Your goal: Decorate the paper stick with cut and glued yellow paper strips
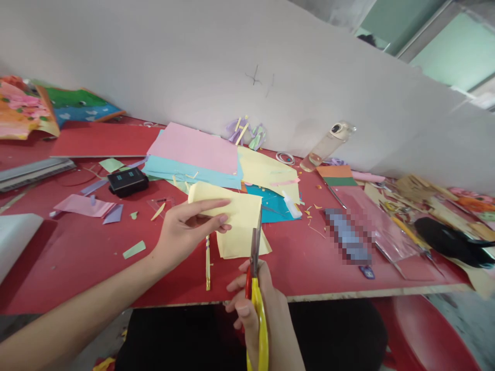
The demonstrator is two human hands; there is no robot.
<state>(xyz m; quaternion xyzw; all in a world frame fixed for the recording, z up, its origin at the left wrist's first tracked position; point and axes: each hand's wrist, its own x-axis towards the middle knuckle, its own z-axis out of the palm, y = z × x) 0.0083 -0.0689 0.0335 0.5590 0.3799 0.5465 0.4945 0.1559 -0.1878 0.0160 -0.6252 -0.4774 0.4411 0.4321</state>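
My left hand (187, 225) pinches a folded pale yellow paper sheet (240, 221) by its left edge and holds it just above the red table (77, 252). My right hand (257, 304) grips red and yellow scissors (256, 278). Their blades point up into the paper's lower right part. A pencil (208, 263) lies on the table under my left hand.
Pink, blue and yellow sheets (193, 152) are stacked at the back, near a black box (127, 181), a small glue bottle (292, 204) and a clear bottle (327, 147). Paper scraps litter the table. A white wall (193, 62) stands behind it, and craft clutter (444, 226) lies at the right.
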